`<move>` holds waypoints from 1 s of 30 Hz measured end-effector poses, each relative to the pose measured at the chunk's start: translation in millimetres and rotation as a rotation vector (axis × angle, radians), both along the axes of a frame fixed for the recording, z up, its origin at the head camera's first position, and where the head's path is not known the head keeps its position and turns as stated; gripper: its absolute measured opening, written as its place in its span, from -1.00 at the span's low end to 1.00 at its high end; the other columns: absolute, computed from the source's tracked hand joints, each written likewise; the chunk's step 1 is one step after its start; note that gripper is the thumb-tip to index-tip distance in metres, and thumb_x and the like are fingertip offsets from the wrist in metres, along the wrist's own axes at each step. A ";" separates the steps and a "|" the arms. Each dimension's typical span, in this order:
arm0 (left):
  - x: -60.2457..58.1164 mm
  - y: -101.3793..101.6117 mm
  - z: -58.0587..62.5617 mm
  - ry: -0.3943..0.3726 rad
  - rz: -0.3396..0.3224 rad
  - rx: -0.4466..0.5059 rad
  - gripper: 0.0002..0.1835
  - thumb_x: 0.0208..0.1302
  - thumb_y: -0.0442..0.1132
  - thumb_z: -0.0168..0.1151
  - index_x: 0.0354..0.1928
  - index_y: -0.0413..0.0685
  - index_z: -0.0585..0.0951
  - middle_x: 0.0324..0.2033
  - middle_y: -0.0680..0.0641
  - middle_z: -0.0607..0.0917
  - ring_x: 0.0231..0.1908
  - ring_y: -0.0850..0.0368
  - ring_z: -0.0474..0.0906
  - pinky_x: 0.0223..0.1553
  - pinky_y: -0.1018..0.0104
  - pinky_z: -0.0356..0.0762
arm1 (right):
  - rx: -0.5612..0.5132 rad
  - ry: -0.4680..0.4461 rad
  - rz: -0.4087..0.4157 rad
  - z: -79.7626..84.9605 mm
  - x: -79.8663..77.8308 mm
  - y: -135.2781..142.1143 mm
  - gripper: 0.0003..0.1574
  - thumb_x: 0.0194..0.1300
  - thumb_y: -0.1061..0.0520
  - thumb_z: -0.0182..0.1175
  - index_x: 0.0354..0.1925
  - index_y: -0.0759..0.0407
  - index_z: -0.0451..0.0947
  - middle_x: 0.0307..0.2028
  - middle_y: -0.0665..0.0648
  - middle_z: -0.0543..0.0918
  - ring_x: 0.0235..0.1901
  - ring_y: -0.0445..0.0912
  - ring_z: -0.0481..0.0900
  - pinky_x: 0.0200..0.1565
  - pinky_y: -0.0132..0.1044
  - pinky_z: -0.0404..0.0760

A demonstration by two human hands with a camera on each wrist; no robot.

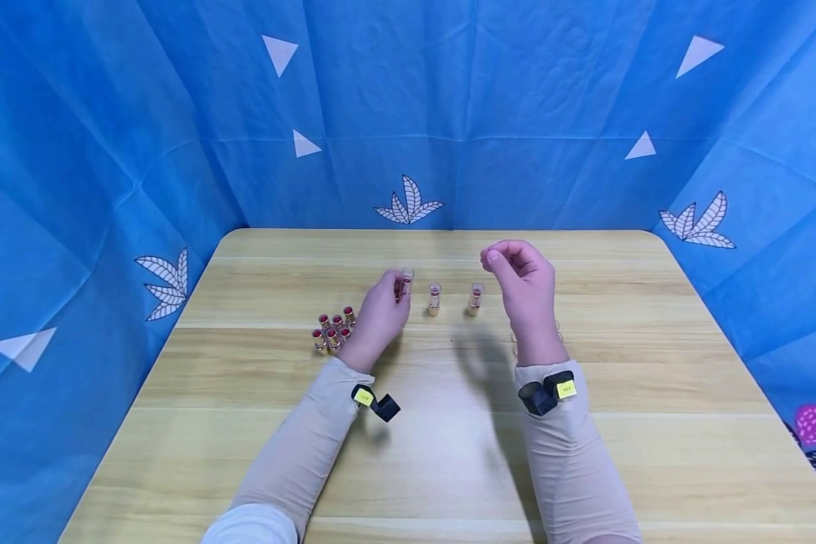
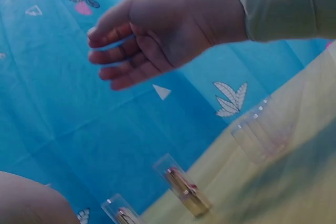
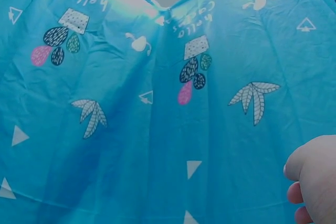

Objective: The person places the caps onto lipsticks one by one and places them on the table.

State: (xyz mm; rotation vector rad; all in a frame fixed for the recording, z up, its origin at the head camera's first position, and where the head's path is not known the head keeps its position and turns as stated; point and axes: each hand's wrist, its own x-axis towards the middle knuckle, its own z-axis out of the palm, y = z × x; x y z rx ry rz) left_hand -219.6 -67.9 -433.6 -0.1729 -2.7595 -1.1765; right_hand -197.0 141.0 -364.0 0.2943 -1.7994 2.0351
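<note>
My left hand (image 1: 384,306) grips a lipstick (image 1: 407,281) with a clear cap at its top; the fingers partly hide it. To its right, two lipsticks with clear caps, one nearer (image 1: 434,300) and one farther right (image 1: 474,300), stand upright on the table. My right hand (image 1: 527,283) hovers above and right of them, fingers loosely bent with nothing between them. In the left wrist view its palm shows bare, and several clear caps (image 2: 262,132) stand on the table below that arm. The right wrist view shows only part of the right hand (image 3: 317,182).
Several uncapped red lipsticks (image 1: 332,338) stand grouped left of my left forearm. The clear caps are mostly hidden behind my right wrist in the head view. A wooden table (image 1: 449,468) carries everything, with a patterned blue curtain (image 1: 462,98) around its back and sides.
</note>
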 end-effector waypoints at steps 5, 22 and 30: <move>-3.8 1.7 -15.9 -0.017 0.023 -0.004 -0.65 0.19 -0.28 0.06 0.03 -0.15 0.39 -0.20 -0.09 0.56 -0.18 0.03 0.51 -0.13 0.24 0.47 | 0.004 -0.007 -0.004 -0.1 0.7 0.2 -0.77 0.12 0.15 0.22 -0.32 0.32 0.50 -0.34 0.28 0.58 -0.31 0.08 0.53 -0.16 -0.19 0.51; -7.9 4.8 -40.7 -0.001 0.049 0.038 -0.69 0.19 -0.35 0.04 0.00 -0.10 0.38 -0.20 -0.09 0.57 -0.15 0.01 0.51 -0.08 0.24 0.45 | 0.018 -0.026 -0.024 0.5 2.1 2.4 -0.76 0.13 0.13 0.22 -0.30 0.29 0.51 -0.39 0.26 0.58 -0.33 0.05 0.54 -0.17 -0.21 0.50; -7.9 3.6 -44.7 0.007 0.070 0.031 -0.71 0.22 -0.32 0.02 0.00 -0.08 0.37 -0.15 -0.06 0.55 -0.12 0.02 0.49 -0.05 0.26 0.43 | 0.008 -0.025 -0.019 0.0 1.6 4.6 -0.75 0.12 0.12 0.22 -0.30 0.30 0.50 -0.41 0.26 0.57 -0.34 0.07 0.53 -0.17 -0.19 0.50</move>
